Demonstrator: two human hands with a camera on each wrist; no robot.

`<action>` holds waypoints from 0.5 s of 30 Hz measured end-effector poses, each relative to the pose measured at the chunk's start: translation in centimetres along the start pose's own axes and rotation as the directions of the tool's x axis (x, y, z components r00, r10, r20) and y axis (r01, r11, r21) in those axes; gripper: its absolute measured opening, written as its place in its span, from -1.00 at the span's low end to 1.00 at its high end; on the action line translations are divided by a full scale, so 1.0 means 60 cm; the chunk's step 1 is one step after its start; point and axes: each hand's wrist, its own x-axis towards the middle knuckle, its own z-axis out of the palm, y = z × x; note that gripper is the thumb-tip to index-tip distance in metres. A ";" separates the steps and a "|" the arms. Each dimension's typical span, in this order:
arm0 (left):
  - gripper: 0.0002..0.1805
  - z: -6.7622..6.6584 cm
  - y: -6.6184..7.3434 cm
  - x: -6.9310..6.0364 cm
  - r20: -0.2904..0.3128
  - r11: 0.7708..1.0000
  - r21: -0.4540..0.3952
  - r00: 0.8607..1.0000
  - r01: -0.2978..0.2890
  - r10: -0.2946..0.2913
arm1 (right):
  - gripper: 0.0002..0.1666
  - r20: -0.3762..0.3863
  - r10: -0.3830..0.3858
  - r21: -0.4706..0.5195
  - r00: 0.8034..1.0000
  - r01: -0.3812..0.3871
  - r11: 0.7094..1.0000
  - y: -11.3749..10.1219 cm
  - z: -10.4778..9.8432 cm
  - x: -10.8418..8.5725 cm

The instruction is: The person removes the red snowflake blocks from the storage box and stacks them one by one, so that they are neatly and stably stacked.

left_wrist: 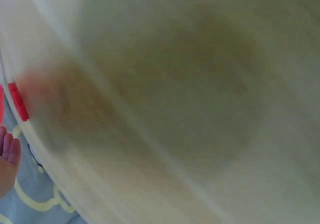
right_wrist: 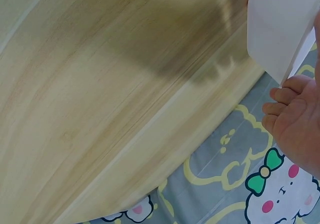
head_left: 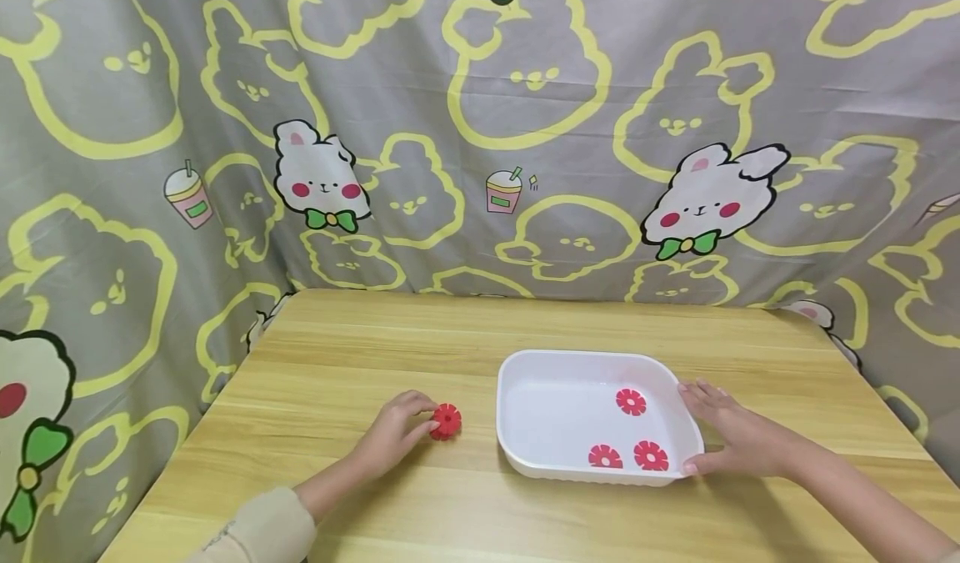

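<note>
Behind the table and along its sides, from 9 through 12 to 3 o'clock, a grey cloth point(head_left: 420, 104) is hung, printed with yellow outlines, white rabbit heads point(head_left: 322, 178) and pink cups point(head_left: 503, 193). The wood-grained table point(head_left: 360, 338) is spread out below it. On the table, at 4 o'clock from its middle, a white tray point(head_left: 543, 421) is set upright, its open top turned upward. The tray's rim is touched at 3 to 4 o'clock by the right hand point(head_left: 738, 439), which is spread, its fingers placed toward the far side and its thumb at the near corner. At 9 o'clock from the tray, and well apart from it, the left hand point(head_left: 393, 434) is seen below a beige sleeve point(head_left: 273, 525); a notched red disc point(head_left: 447, 420) is pinched by it between thumb and fingers, at 3 o'clock from the hand. Whether the table is touched by that disc cannot be told. Inside the tray, three red discs are held: one point(head_left: 631, 402) at 2 o'clock, another point(head_left: 651, 455) at 4 and the last point(head_left: 604, 455) at 6, its near edge hidden by the tray's wall.
</note>
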 end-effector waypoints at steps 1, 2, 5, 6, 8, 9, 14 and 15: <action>-0.80 0.001 -0.002 -0.002 -0.006 1.000 -0.002 1.000 0.000 0.000 | 0.29 0.000 -0.001 -0.001 1.000 0.001 1.000 0.000 0.000 0.000; -0.80 0.002 -0.004 -0.003 -0.011 1.000 -0.006 1.000 -0.001 0.001 | 0.29 0.000 -0.002 0.001 1.000 0.002 1.000 0.000 0.000 0.000; -0.80 0.005 -0.010 -0.006 -0.017 1.000 -0.008 1.000 -0.006 0.006 | 0.30 -0.001 0.000 0.000 1.000 0.000 1.000 0.001 -0.001 0.001; -0.81 0.006 -0.012 -0.007 -0.017 1.000 -0.008 1.000 -0.009 0.009 | 0.30 -0.001 -0.002 0.001 1.000 0.002 1.000 0.001 -0.001 0.002; -0.81 0.006 -0.015 -0.007 -0.013 1.000 -0.004 1.000 -0.009 0.009 | 0.30 -0.001 -0.002 0.001 1.000 0.002 1.000 0.002 -0.001 0.002; -0.81 0.007 -0.016 -0.008 -0.012 1.000 -0.003 1.000 -0.011 0.011 | 0.30 -0.002 -0.009 -0.003 1.000 0.009 1.000 0.002 -0.001 0.001; -0.82 0.009 -0.020 -0.010 0.004 1.000 0.010 1.000 0.003 -0.003 | 0.29 -0.003 -0.008 0.005 1.000 0.008 1.000 0.003 0.002 0.000; -0.83 0.009 -0.021 -0.010 0.007 1.000 0.013 1.000 0.008 -0.008 | 0.29 -0.002 -0.005 0.009 1.000 0.005 1.000 0.003 0.002 0.000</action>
